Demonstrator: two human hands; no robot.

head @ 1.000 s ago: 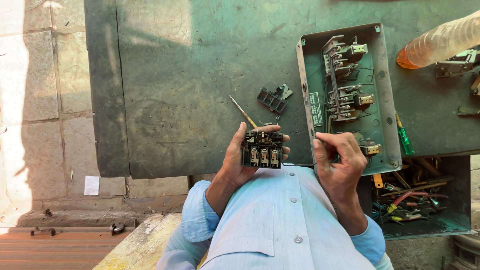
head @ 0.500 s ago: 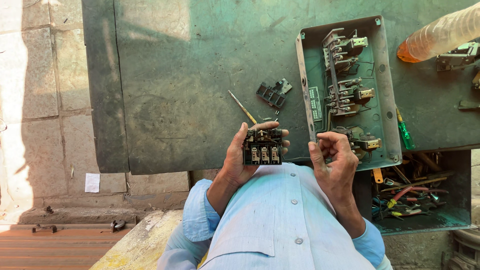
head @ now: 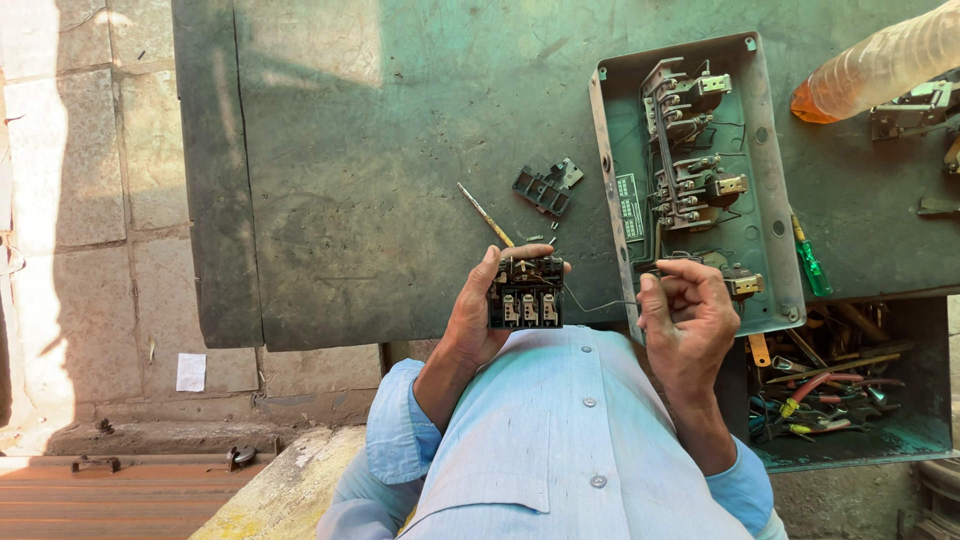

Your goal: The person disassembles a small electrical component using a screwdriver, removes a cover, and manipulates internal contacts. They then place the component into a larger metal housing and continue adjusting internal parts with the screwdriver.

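Head view: left hand (head: 470, 320) grips black contactor (head: 526, 292) (bench edge below); right hand (head: 690, 320) pinches wire (head: 600, 304).

small white rectangular label (head: 630, 207) w/ dark print, inside green metal box (head: 775, 180), along its left wall

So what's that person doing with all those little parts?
A person in a light blue shirt holds a small black electrical block in the left hand. The right hand pinches a thin wire that leads towards the block. On the green table lie a screwdriver, a loose black part and an open metal box with switch parts inside.
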